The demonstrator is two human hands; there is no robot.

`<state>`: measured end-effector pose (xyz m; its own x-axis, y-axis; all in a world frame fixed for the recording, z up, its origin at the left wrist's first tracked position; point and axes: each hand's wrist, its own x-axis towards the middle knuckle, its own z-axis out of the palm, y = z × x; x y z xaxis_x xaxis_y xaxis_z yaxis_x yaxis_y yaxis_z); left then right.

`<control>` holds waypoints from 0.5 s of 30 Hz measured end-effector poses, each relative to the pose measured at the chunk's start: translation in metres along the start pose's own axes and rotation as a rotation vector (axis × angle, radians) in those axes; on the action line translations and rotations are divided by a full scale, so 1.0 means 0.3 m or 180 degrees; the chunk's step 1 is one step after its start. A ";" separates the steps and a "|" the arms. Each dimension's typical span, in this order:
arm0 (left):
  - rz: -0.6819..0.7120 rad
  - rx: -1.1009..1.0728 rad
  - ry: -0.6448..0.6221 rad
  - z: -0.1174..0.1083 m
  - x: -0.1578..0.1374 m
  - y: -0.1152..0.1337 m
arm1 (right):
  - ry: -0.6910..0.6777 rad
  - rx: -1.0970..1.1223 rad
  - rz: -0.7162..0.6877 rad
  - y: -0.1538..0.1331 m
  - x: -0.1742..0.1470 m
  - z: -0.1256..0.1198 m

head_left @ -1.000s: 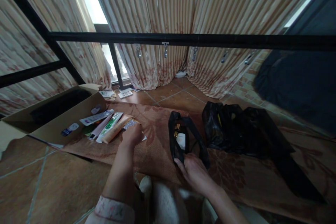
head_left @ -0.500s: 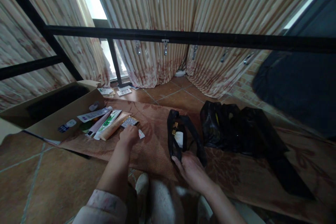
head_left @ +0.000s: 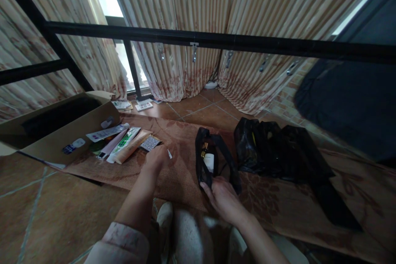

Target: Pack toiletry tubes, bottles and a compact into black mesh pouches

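My left hand (head_left: 156,157) is closed on a small flat white piece (head_left: 170,154), whose tip pokes out past the fingers; its kind is too small to tell. Close by it lie a glittery silver square (head_left: 150,143), a tan tube (head_left: 132,147), a green and white tube (head_left: 124,143) and a pink tube (head_left: 113,143). With its fingers wrapped round the near rim, my right hand (head_left: 223,198) grips a black mesh bag (head_left: 201,136). Inside the bag show a white item (head_left: 209,161) and something with a gold cap (head_left: 204,149).
An open cardboard box (head_left: 71,132) with a black thing inside stands at the left. Black plastic bags (head_left: 272,148) sit to the right on the brown cloth (head_left: 182,189). A dark metal bar (head_left: 216,39) with clips crosses before the curtains (head_left: 173,4).
My left hand has moved slightly to the right with the white piece, which now shows narrower. My right hand keeps its grip on the mesh bag. The view has shifted a little.
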<state>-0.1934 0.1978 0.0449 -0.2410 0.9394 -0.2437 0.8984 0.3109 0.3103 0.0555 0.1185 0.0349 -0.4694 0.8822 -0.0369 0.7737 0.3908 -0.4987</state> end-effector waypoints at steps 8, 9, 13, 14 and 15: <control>0.0577 -0.0617 0.0282 -0.026 0.028 0.025 | 0.0021 -0.0073 -0.0034 -0.005 -0.003 -0.006; 0.0637 -0.0705 0.0306 -0.029 0.030 0.027 | 0.0019 -0.0069 -0.0041 -0.004 -0.003 -0.005; 0.0885 -0.1322 0.0550 -0.033 0.036 0.032 | 0.0035 -0.0056 -0.0051 -0.001 0.000 0.000; 0.0931 -0.1464 0.0605 -0.030 0.037 0.033 | 0.0034 -0.0052 -0.0052 -0.002 0.000 0.000; 0.0963 -0.1577 0.0633 -0.025 0.039 0.035 | 0.0013 -0.0048 -0.0056 -0.003 0.000 -0.001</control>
<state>-0.1897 0.2131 0.0523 -0.1086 0.9906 0.0834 0.6716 0.0113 0.7408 0.0550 0.1183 0.0356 -0.4814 0.8761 -0.0247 0.7715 0.4103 -0.4862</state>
